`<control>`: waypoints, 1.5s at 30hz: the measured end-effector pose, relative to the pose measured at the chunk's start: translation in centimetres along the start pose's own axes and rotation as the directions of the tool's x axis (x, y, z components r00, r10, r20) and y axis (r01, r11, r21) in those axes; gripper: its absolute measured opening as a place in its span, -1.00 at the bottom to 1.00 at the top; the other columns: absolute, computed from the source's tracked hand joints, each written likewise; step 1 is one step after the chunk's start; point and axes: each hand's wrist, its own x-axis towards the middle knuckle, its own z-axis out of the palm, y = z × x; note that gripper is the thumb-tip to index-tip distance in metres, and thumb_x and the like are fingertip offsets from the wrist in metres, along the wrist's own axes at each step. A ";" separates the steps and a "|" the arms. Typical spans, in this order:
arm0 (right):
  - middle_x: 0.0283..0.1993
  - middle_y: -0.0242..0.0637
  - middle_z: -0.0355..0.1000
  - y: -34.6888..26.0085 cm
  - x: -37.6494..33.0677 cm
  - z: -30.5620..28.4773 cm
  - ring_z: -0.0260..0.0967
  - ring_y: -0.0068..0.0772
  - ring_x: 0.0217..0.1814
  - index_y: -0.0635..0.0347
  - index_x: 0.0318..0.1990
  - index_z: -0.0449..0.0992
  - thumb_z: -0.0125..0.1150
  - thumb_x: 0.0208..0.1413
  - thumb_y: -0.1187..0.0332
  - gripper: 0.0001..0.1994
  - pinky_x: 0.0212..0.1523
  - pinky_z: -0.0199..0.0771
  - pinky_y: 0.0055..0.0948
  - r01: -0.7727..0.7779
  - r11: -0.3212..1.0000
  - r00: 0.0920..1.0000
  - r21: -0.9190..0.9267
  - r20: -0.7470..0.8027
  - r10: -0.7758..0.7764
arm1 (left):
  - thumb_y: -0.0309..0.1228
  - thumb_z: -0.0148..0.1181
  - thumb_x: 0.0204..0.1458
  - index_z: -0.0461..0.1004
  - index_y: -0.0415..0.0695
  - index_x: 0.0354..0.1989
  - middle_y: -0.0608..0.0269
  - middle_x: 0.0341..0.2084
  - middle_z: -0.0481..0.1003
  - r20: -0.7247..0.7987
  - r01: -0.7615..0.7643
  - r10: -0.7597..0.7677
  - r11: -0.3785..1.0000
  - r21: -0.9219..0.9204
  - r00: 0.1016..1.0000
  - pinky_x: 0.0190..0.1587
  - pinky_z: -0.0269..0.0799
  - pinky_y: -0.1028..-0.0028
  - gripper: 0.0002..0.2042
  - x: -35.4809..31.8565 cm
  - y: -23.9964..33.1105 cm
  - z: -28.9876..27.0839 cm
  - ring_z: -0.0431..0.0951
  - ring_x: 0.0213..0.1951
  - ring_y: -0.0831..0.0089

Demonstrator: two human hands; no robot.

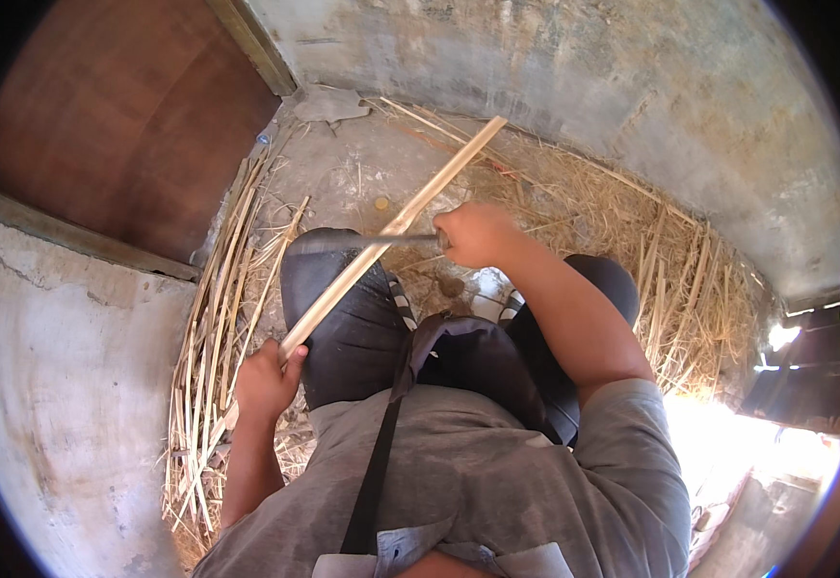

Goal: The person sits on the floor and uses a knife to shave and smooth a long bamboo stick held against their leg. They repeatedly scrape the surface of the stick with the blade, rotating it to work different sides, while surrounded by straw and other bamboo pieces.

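A long pale strip of split bamboo (pixel 445 179) slants from my left hand up toward the far wall. My left hand (pixel 268 378) is closed round its near end, beside my left knee. In my right hand (pixel 476 234), closed on its handle, is a long-bladed knife (pixel 367 243). The blade points left and crosses the bamboo strip near its middle, over my left knee. Whether the edge bites into the strip cannot be made out.
Thin split strips (pixel 213 328) lie in a long pile along the left wall. Shavings and straw-like scraps (pixel 584 197) cover the floor at the far side and right. A brown door panel (pixel 131 116) stands at upper left; a grey wall (pixel 574 67) rises ahead.
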 end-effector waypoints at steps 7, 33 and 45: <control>-0.07 0.06 0.59 11.3 2.3 3.0 0.54 0.16 0.04 0.25 -0.12 0.62 0.26 -0.04 0.26 -0.66 0.09 0.55 0.02 -0.222 0.930 0.936 0.293 -0.203 0.287 | 0.08 0.23 0.21 0.38 -0.18 -0.43 -0.11 -0.63 0.51 -0.058 -0.007 0.006 1.000 -0.005 0.998 -0.44 0.43 -0.04 -0.49 0.1 -0.5 1.4 0.57 -0.51 -0.20; -0.03 0.11 0.58 8.9 3.0 4.4 0.55 0.16 0.01 0.31 -0.05 0.61 0.31 -0.04 0.22 -0.58 0.05 0.57 0.01 -0.118 0.967 0.979 0.224 -0.138 0.151 | 0.08 0.18 0.24 0.36 -0.19 -0.46 -0.13 -0.62 0.48 -0.106 -0.005 0.006 1.000 0.009 0.994 -0.45 0.38 -0.04 -0.48 0.0 -0.3 1.8 0.54 -0.50 -0.23; -0.09 0.08 0.59 1.4 0.2 0.2 0.53 0.17 0.04 0.22 -0.03 0.62 0.38 -0.04 0.19 -0.58 0.07 0.53 0.02 0.099 0.989 0.989 0.115 0.095 -0.110 | 0.20 0.25 0.14 0.44 -0.23 -0.47 -0.11 -0.64 0.51 0.055 0.049 -0.043 0.994 -0.100 0.998 -0.41 0.45 0.02 -0.40 0.4 -0.3 0.1 0.58 -0.49 -0.17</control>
